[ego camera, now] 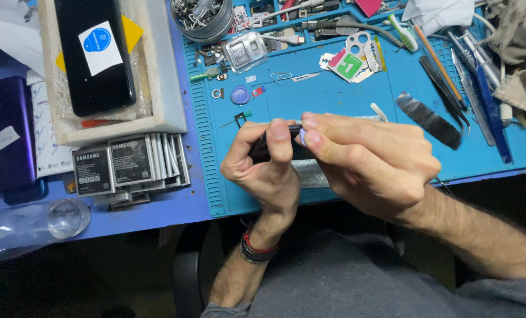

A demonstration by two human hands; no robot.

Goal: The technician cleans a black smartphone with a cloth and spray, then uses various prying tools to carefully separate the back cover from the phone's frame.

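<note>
- Tabletop [175, 209], blue, carries everything here; a ribbed blue work mat [333, 94] covers its right part.
- White foam tray [166, 70] at upper left holds a black phone [92, 53] with a round blue sticker on it; a purple phone [7, 135] lies at the far left edge.
- Row of flat phone batteries [127, 168] stands on edge just below the tray, left of the hands.
- Right hand [369, 165] comes in from the right, its thumb and forefinger pressed together on a small pale lilac pick at the top end of the dark device.
- Left hand [263, 168] is closed around the small dark device [262, 150], thumb laid over its upper face, and is the nearer to it, since it carries it.
- The device sits over the near middle of the mat, between both hands; its long axis seems to run left to right, though the fingers hide most of it, so I cannot be sure.
- Black tweezers [445, 91] and a blue-handled tool [492, 112] lie well apart to the right.
- Round metal tin [201, 20] of screws sits at the top of the mat.
- A lilac teardrop pick [240, 95] rests on the mat above the left hand.
</note>
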